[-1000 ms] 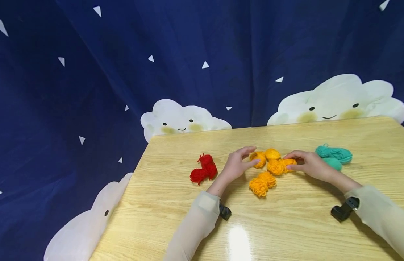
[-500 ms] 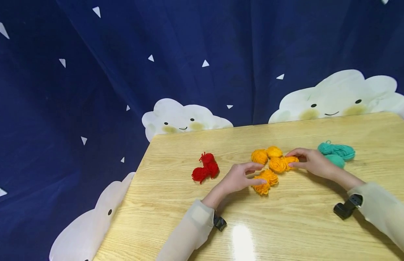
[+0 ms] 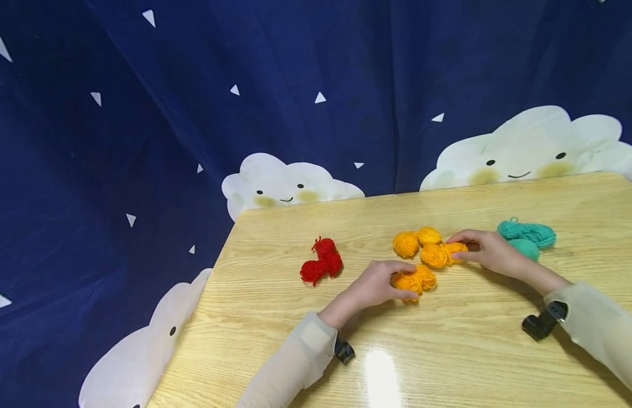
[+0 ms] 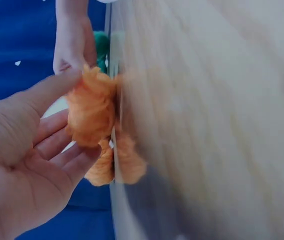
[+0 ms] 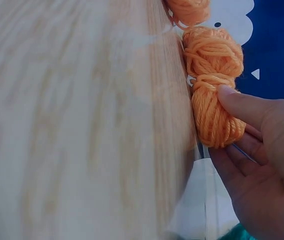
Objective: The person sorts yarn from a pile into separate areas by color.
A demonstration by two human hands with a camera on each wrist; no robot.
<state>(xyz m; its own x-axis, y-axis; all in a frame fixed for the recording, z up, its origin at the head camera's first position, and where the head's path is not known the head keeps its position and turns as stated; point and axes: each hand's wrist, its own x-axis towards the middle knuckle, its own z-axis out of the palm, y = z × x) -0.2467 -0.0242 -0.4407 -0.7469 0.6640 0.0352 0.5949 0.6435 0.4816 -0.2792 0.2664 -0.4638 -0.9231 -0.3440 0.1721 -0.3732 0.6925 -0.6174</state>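
In the head view my left hand (image 3: 375,286) reaches round the nearest orange yarn skein (image 3: 425,277), thumb on its near side and fingers on its far side. The left wrist view has the thumb and fingertips against that same skein (image 4: 93,107). Farther right, my right hand (image 3: 491,253) pinches the end of another orange yarn skein (image 3: 434,256); its thumb presses the strands in the right wrist view, with the fingers partly hidden behind. Two more orange yarn balls, one left (image 3: 405,245) and one at the back (image 3: 429,236), sit beside that skein.
Red yarn bundles (image 3: 326,258) lie together on the left of the wooden table (image 3: 275,334). Teal yarn (image 3: 535,235) lies behind the right wrist. A dark blue curtain (image 3: 295,68) with white clouds and triangles hangs past the far edge.
My left hand has left the back-left orange ball, come nearer and closed its fingers round the front skein. The right hand keeps its pinch on the right-hand skein.
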